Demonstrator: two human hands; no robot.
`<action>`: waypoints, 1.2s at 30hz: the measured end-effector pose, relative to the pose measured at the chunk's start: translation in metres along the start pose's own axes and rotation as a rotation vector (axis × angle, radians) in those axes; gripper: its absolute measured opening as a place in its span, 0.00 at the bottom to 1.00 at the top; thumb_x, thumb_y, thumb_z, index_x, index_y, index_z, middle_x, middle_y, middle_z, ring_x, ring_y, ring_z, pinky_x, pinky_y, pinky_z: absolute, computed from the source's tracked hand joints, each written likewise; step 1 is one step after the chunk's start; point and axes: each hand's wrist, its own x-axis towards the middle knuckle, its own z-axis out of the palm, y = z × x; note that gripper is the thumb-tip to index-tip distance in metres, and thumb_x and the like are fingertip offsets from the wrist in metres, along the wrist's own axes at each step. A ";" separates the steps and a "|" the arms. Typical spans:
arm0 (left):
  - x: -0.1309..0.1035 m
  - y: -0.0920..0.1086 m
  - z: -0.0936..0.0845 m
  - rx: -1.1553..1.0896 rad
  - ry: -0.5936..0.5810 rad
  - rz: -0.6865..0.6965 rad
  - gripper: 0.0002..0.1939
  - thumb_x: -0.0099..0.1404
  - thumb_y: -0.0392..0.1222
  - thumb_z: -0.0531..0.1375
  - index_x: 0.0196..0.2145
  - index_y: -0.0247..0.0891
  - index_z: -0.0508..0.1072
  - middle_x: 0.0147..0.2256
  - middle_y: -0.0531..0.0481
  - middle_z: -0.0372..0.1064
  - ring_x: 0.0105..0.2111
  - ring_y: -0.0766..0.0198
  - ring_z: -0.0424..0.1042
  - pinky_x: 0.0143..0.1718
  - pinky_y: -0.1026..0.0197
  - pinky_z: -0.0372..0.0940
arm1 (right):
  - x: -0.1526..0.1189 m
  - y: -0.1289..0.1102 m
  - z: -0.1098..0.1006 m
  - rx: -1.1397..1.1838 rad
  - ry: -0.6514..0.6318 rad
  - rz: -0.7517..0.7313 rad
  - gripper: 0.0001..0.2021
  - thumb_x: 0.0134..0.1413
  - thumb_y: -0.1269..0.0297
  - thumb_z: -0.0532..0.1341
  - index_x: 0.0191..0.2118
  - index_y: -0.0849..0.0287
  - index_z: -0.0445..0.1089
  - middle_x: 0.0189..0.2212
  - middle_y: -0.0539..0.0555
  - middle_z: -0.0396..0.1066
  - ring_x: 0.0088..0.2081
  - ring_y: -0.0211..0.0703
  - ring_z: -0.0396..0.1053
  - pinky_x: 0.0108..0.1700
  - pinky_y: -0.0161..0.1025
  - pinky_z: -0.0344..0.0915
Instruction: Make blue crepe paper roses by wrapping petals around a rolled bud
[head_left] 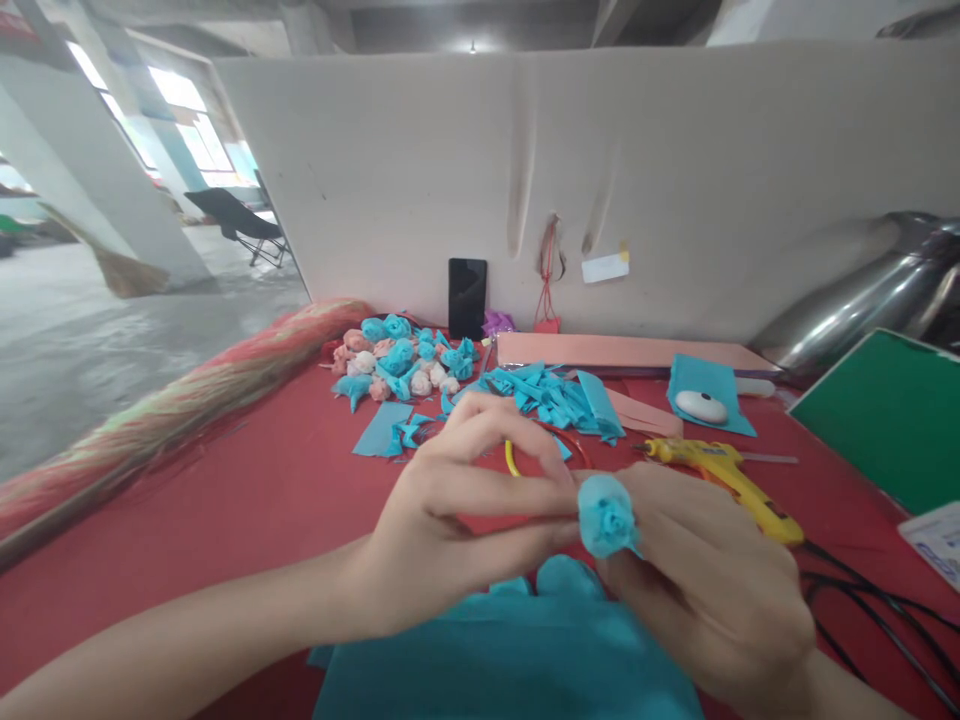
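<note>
A small blue paper rose [606,516] is held between both hands, its rolled petals facing the camera. My left hand [480,495] pinches the rose's left side with thumb and fingertips. My right hand [705,570] is closed around its right side and lower end; the fingertips there are partly hidden. Below the hands lies a large piece of blue crepe paper [510,665]. Blue cut strips [544,395] are heaped just behind the hands. Finished blue, pink and white roses [401,355] form a pile at the back left.
A yellow glue gun [720,465] with a black cable lies at the right. Behind are a phone [466,298], pink paper [622,352] and a white oval object [701,406] on blue paper. A green board [885,415] and metal jug [847,300] stand far right.
</note>
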 end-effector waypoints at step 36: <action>-0.002 -0.008 -0.002 -0.347 -0.089 -0.111 0.14 0.54 0.25 0.64 0.29 0.45 0.80 0.24 0.55 0.58 0.32 0.68 0.62 0.42 0.61 0.61 | 0.011 0.001 -0.004 0.006 0.015 -0.108 0.17 0.66 0.63 0.49 0.29 0.58 0.69 0.18 0.46 0.73 0.19 0.32 0.70 0.23 0.28 0.67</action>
